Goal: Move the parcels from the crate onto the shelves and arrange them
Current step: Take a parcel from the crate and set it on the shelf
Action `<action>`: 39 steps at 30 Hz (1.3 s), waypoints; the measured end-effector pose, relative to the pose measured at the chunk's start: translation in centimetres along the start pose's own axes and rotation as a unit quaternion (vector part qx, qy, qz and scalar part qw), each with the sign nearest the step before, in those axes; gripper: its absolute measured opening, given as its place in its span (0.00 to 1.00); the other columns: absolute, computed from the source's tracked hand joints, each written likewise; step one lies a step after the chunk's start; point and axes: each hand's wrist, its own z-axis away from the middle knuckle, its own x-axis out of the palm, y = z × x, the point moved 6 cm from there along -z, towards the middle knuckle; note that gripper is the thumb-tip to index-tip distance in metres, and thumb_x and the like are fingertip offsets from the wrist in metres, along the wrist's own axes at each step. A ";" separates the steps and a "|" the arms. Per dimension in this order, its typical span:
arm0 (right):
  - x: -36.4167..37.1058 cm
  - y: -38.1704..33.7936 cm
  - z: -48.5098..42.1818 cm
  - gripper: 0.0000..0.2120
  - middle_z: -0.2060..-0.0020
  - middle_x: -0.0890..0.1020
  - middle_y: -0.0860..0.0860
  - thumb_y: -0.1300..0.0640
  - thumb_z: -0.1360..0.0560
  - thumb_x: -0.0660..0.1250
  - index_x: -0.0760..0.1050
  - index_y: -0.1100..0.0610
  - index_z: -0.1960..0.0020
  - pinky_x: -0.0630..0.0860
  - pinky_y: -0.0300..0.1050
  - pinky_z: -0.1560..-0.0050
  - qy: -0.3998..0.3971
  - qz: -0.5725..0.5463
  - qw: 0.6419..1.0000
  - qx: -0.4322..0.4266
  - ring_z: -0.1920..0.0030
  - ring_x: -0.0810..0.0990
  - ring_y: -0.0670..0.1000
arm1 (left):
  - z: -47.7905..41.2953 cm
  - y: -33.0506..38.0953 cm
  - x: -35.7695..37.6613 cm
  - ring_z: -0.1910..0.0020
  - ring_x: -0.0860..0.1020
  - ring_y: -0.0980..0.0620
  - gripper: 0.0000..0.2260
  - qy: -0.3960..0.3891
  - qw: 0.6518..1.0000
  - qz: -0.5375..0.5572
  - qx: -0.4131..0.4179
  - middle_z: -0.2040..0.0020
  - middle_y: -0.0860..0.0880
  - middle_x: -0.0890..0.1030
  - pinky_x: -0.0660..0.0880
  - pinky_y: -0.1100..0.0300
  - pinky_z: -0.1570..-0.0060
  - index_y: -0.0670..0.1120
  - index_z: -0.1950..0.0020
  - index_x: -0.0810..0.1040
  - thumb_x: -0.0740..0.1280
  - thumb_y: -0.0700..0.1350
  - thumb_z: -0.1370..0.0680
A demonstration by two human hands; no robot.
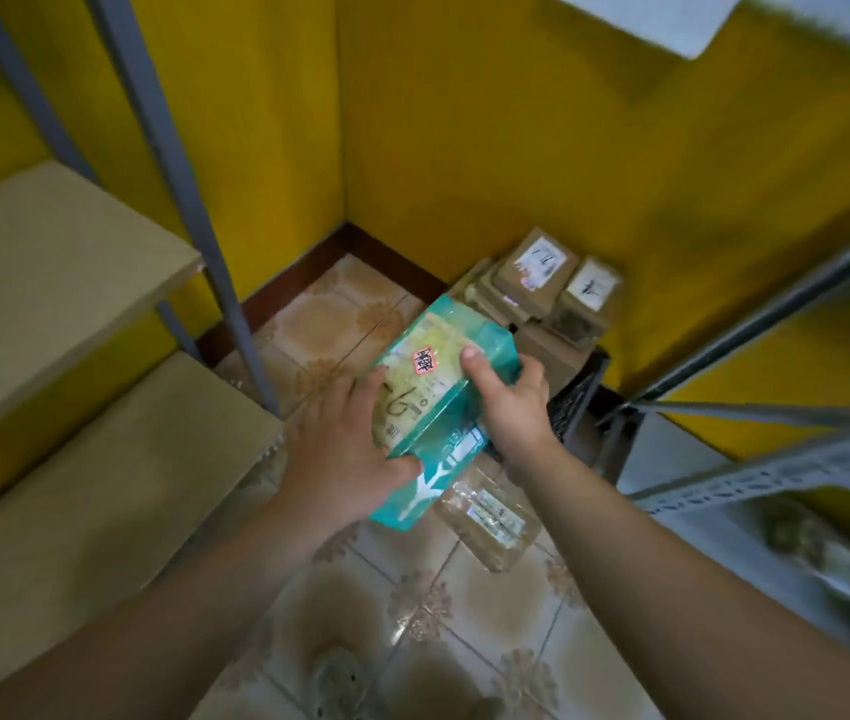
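Looks like a small parcel storeroom: board shelves [49, 262] on grey steel uprights [181, 200] at frame left, slotted-angle racking [776, 474] at lower right, labelled cardboard parcels [537, 272] stacked in the yellow-walled corner [340, 148]

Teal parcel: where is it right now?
In the middle of the head view, the teal parcel is gripped between left hand and right hand over the floor, beside the crate.

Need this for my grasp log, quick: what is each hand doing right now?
Left hand: holds the teal parcel, thumb on its near side.
Right hand: holds the same parcel, thumb on top.
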 end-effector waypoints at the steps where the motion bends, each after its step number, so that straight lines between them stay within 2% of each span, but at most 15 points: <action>1: -1.8 -0.9 1.3 0.44 0.32 0.64 0.50 0.33 0.33 0.71 0.60 0.52 0.25 0.73 0.59 0.34 0.017 -0.022 1.000 0.002 0.33 0.70 0.56 | 1.0 1.9 -0.7 0.31 0.64 0.49 0.45 0.002 1.000 -0.020 0.021 0.29 0.53 0.64 0.66 0.44 0.33 0.57 0.25 0.52 0.72 0.64 0.35; 3: -5.8 -2.2 3.6 0.44 0.33 0.67 0.50 0.31 0.36 0.71 0.63 0.51 0.27 0.74 0.59 0.36 0.046 -0.067 0.997 -0.004 0.36 0.73 0.55 | 3.0 5.0 -2.0 0.34 0.67 0.53 0.46 -0.008 0.999 0.019 0.047 0.32 0.56 0.66 0.69 0.47 0.37 0.59 0.24 0.51 0.73 0.64 0.34; 6: -12.3 -3.0 6.8 0.47 0.33 0.71 0.54 0.31 0.43 0.71 0.65 0.51 0.30 0.78 0.59 0.41 0.066 -0.150 0.986 -0.023 0.39 0.77 0.56 | 6.3 9.1 -3.0 0.46 0.76 0.63 0.40 -0.092 0.963 0.251 0.042 0.37 0.62 0.71 0.77 0.61 0.50 0.65 0.28 0.58 0.77 0.53 0.33; 9: -19.1 -3.0 11.2 0.38 0.37 0.75 0.54 0.40 0.31 0.71 0.63 0.54 0.28 0.77 0.49 0.54 0.069 -0.221 0.971 -0.053 0.46 0.79 0.51 | 10.2 13.1 -1.6 0.48 0.82 0.52 0.25 -0.180 0.916 0.358 0.026 0.41 0.51 0.80 0.80 0.55 0.53 0.62 0.37 0.70 0.76 0.47 0.30; 11: -23.6 -2.2 13.9 0.32 0.40 0.77 0.54 0.44 0.27 0.69 0.64 0.55 0.27 0.75 0.48 0.57 0.079 -0.246 0.963 -0.071 0.47 0.80 0.51 | 13.0 16.2 0.2 0.47 0.83 0.48 0.23 -0.212 0.897 0.386 0.036 0.43 0.48 0.82 0.80 0.47 0.49 0.61 0.39 0.73 0.75 0.44 0.29; 13: -28.2 -1.3 16.8 0.21 0.43 0.79 0.53 0.51 0.20 0.64 0.66 0.54 0.29 0.76 0.48 0.59 0.100 -0.266 0.955 -0.088 0.49 0.80 0.50 | 15.5 19.7 1.8 0.49 0.83 0.48 0.24 -0.198 0.904 0.373 0.067 0.45 0.50 0.83 0.80 0.46 0.48 0.61 0.37 0.73 0.74 0.42 0.28; 15: -32.4 -0.3 19.7 0.15 0.47 0.79 0.52 0.56 0.19 0.60 0.68 0.51 0.33 0.76 0.46 0.63 0.131 -0.290 0.944 -0.091 0.52 0.80 0.50 | 18.1 23.6 3.0 0.52 0.83 0.55 0.23 -0.181 0.915 0.339 0.124 0.48 0.55 0.82 0.81 0.56 0.52 0.62 0.37 0.72 0.72 0.41 0.26; 17: -36.3 0.7 22.5 0.14 0.47 0.80 0.54 0.57 0.19 0.61 0.69 0.49 0.35 0.78 0.47 0.64 0.168 -0.321 0.928 -0.090 0.54 0.82 0.52 | 20.4 27.3 4.0 0.56 0.81 0.65 0.24 -0.174 0.913 0.322 0.178 0.50 0.60 0.79 0.79 0.67 0.61 0.63 0.38 0.70 0.71 0.39 0.25; 20: -40.9 2.0 26.7 0.15 0.49 0.83 0.56 0.54 0.20 0.65 0.67 0.47 0.35 0.84 0.53 0.58 0.231 -0.354 0.902 -0.092 0.56 0.86 0.54 | 23.1 31.9 5.7 0.58 0.78 0.72 0.25 -0.200 0.905 0.290 0.236 0.50 0.63 0.77 0.76 0.70 0.65 0.62 0.37 0.70 0.71 0.37 0.25; 24: -45.9 4.5 31.3 0.23 0.47 0.82 0.55 0.49 0.22 0.68 0.65 0.50 0.30 0.84 0.57 0.51 0.351 -0.306 0.880 -0.092 0.54 0.86 0.55 | 25.3 36.3 8.3 0.53 0.81 0.61 0.25 -0.265 0.884 0.276 0.269 0.47 0.58 0.80 0.77 0.68 0.61 0.58 0.35 0.71 0.72 0.38 0.26; 27: -48.3 7.6 34.3 0.29 0.38 0.76 0.55 0.45 0.23 0.69 0.60 0.41 0.27 0.82 0.59 0.47 0.419 -0.278 0.862 -0.072 0.48 0.84 0.56 | 26.9 38.9 10.8 0.51 0.80 0.59 0.23 -0.320 0.866 0.246 0.296 0.47 0.57 0.79 0.77 0.67 0.57 0.58 0.37 0.71 0.73 0.39 0.26; 30: -50.1 10.6 37.7 0.32 0.33 0.72 0.53 0.40 0.26 0.69 0.59 0.39 0.27 0.80 0.60 0.43 0.479 -0.223 0.847 -0.058 0.43 0.81 0.56 | 28.7 40.7 13.6 0.52 0.81 0.55 0.20 -0.363 0.852 0.229 0.301 0.49 0.55 0.81 0.79 0.59 0.51 0.59 0.43 0.73 0.73 0.38 0.27; 33: -52.3 14.0 40.9 0.30 0.35 0.73 0.51 0.41 0.26 0.69 0.61 0.41 0.28 0.81 0.59 0.44 0.514 -0.189 0.836 -0.035 0.44 0.81 0.54 | 31.4 42.5 16.8 0.54 0.81 0.54 0.20 -0.406 0.834 0.205 0.311 0.49 0.53 0.81 0.79 0.55 0.49 0.61 0.48 0.73 0.72 0.36 0.27; 36: -55.4 17.8 43.7 0.26 0.41 0.77 0.50 0.46 0.23 0.68 0.64 0.45 0.28 0.83 0.55 0.48 0.526 -0.196 0.828 -0.016 0.48 0.83 0.52 | 34.6 44.8 20.0 0.52 0.81 0.56 0.22 -0.427 0.820 0.168 0.343 0.46 0.54 0.80 0.79 0.60 0.52 0.61 0.41 0.71 0.73 0.39 0.26; 39: -59.2 21.5 46.1 0.23 0.45 0.80 0.50 0.46 0.22 0.68 0.66 0.46 0.31 0.84 0.53 0.51 0.530 -0.183 0.828 0.012 0.51 0.84 0.50 | 37.8 47.6 23.5 0.49 0.81 0.54 0.24 -0.435 0.814 0.137 0.360 0.44 0.54 0.80 0.80 0.57 0.50 0.61 0.38 0.70 0.73 0.40 0.26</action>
